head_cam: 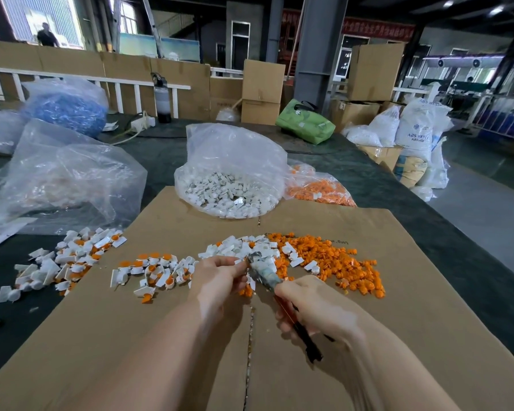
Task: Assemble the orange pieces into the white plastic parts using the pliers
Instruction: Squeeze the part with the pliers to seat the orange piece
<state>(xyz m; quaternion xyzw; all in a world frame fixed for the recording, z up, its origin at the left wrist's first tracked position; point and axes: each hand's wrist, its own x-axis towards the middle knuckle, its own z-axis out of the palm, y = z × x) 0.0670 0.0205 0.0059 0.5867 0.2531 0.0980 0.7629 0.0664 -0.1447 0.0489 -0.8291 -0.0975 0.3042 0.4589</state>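
While your right hand (312,307) is wrapped around the dark handles of the pliers (267,277), your left hand (220,274) pinches something small up against the worn, tape-wrapped head of the tool, so you look to be in the middle of a press: one white part being held at the tool's nose while an orange piece is seated in it. The piece itself is hidden behind your fingertips, so I cannot tell whether it is already home. The next move, as I judge it, calls for a firm, square squeeze with the right hand while the left keeps the part from twisting, then a drop onto the finished heap. Both hands work over the flattened cardboard sheet (398,336). Just beyond them lies a small heap of loose white plastic parts (238,247), and touching it on the right, the spread of loose orange pieces (333,259). To the left sit the assembled pieces (158,272), white with orange showing, with a second such cluster (72,256) spilling off the cardboard edge. Farther back stands the open clear bag of white parts (229,191), and beside it on the right the bag of orange pieces (318,188).
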